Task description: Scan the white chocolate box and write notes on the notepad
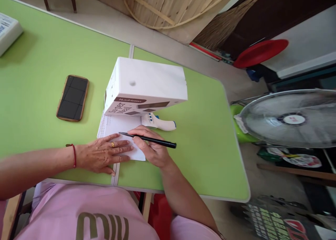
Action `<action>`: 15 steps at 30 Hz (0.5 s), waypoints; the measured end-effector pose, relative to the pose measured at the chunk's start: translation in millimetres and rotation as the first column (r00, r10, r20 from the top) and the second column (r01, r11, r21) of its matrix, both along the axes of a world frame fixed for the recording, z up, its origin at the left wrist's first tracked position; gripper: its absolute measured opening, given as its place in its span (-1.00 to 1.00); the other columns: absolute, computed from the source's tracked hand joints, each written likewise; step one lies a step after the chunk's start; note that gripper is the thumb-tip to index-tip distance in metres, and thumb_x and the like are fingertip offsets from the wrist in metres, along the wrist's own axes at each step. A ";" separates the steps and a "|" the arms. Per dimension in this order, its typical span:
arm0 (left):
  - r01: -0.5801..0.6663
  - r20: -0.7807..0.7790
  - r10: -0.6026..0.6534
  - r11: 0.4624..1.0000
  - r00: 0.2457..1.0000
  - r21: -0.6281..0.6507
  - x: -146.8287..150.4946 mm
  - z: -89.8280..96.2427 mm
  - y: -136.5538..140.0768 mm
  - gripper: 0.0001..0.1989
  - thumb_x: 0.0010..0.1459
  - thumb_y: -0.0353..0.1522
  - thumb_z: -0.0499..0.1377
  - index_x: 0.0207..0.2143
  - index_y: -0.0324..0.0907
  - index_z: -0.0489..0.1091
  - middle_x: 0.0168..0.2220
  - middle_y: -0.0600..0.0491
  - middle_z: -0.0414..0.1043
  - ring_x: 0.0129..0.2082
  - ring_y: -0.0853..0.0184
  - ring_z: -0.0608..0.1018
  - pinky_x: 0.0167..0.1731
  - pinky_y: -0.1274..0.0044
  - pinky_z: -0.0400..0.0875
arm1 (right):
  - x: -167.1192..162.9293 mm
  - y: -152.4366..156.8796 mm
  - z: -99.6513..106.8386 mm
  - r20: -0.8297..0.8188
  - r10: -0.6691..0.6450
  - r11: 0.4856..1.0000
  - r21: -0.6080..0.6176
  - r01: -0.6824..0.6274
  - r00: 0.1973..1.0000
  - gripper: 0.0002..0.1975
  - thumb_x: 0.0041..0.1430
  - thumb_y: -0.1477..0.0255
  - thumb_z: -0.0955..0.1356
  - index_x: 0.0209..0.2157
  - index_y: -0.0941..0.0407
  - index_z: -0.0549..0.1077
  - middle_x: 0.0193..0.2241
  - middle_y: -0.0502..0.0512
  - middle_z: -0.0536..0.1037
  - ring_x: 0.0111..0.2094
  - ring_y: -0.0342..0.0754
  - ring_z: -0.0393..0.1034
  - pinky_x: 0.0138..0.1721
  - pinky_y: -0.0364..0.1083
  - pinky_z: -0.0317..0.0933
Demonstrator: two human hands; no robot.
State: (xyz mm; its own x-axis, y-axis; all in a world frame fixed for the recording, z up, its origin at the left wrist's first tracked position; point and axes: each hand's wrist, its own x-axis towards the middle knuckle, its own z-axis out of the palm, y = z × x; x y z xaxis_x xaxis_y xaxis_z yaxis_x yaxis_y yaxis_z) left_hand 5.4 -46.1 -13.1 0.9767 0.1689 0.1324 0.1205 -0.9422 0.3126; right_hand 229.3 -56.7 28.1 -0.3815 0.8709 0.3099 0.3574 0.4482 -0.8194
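A small white notepad (118,123) lies on the green table, its far part reaching under or behind a white box. My left hand (102,154) rests flat on the notepad's near left part with the fingers spread. In my right hand (152,150) is a black pen (157,140), gripped near its front, with the tip over the paper close to my left fingers. Whether the tip touches the paper I cannot tell. Just beyond my right hand lies a white handheld thermometer (160,122) with blue buttons, partly hidden by the box.
The white printed box (152,79) stands beyond the notepad. A phone (72,98) in a brown case lies to the left, and another white box (9,31) sits at the far left. Off the green table's (204,156) right end stands a fan (288,119).
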 end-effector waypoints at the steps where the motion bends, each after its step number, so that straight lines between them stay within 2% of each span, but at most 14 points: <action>1: 0.003 -0.003 -0.003 1.000 1.000 0.007 0.7 1.1 0.0 -0.36 0.28 -0.01 0.12 0.26 -0.19 0.25 0.37 -0.15 0.08 0.38 0.11 0.15 0.37 0.13 -0.04 | 2.0 0.6 -0.1 -0.008 -0.047 0.999 0.017 0.047 0.999 -0.84 0.28 0.50 0.31 -0.17 0.04 0.51 -0.29 0.07 0.57 -0.27 -0.04 0.47 -0.26 -0.05 0.38; 4: 0.011 -0.022 -0.010 0.999 1.000 0.030 3.5 4.0 -2.9 -0.34 0.25 0.01 0.14 0.24 -0.22 0.28 0.38 -0.18 0.04 0.39 0.06 0.12 0.36 0.08 -0.04 | 4.6 -0.5 0.8 -0.088 -0.216 0.975 0.027 0.219 0.972 -0.94 0.13 0.49 0.40 -0.33 0.05 0.50 -0.41 0.01 0.56 -0.40 -0.07 0.45 -0.37 -0.08 0.35; 6: -0.005 -0.021 0.006 0.999 1.000 0.040 5.9 5.5 -8.5 -0.25 0.19 0.05 0.18 0.25 -0.25 0.27 0.39 -0.23 -0.01 0.40 -0.02 0.09 0.34 0.03 -0.06 | 2.3 -2.5 3.7 -0.131 -0.289 0.957 -0.027 0.288 0.948 -0.94 0.06 0.47 0.42 -0.41 0.06 0.45 -0.50 -0.04 0.51 -0.50 -0.11 0.39 -0.45 -0.11 0.30; 9: -0.072 -0.058 0.074 0.997 0.996 0.032 11.3 7.5 -21.7 -0.07 0.05 0.13 0.23 0.30 -0.28 0.20 0.40 -0.31 -0.09 0.41 -0.14 0.02 0.30 -0.09 -0.13 | -8.1 -3.7 9.4 -0.148 -0.221 0.965 -0.178 0.194 0.964 -0.97 0.10 0.44 0.38 -0.36 0.08 0.47 -0.53 -0.04 0.50 -0.53 -0.13 0.38 -0.46 -0.12 0.30; 12: -0.097 -0.170 0.099 0.995 0.981 0.020 17.8 8.9 -34.7 0.12 -0.07 0.22 0.21 0.34 -0.35 0.10 0.40 -0.36 -0.14 0.42 -0.17 -0.09 0.27 -0.16 -0.20 | -25.0 2.0 8.8 -0.152 -0.124 0.943 -0.325 0.069 0.981 -0.84 0.15 0.39 0.33 -0.25 0.09 0.51 -0.44 0.01 0.54 -0.43 -0.09 0.44 -0.37 -0.09 0.35; 15: -0.091 -0.213 0.096 0.995 0.972 0.035 21.6 8.8 -40.7 0.17 -0.10 0.20 0.23 0.35 -0.42 0.05 0.39 -0.38 -0.11 0.43 -0.16 -0.16 0.29 -0.13 -0.24 | -40.9 13.4 -2.3 -0.148 -0.155 0.925 -0.369 0.091 0.977 -0.84 0.03 0.35 0.38 -0.32 0.10 0.49 -0.40 0.02 0.55 -0.37 -0.08 0.43 -0.32 -0.09 0.35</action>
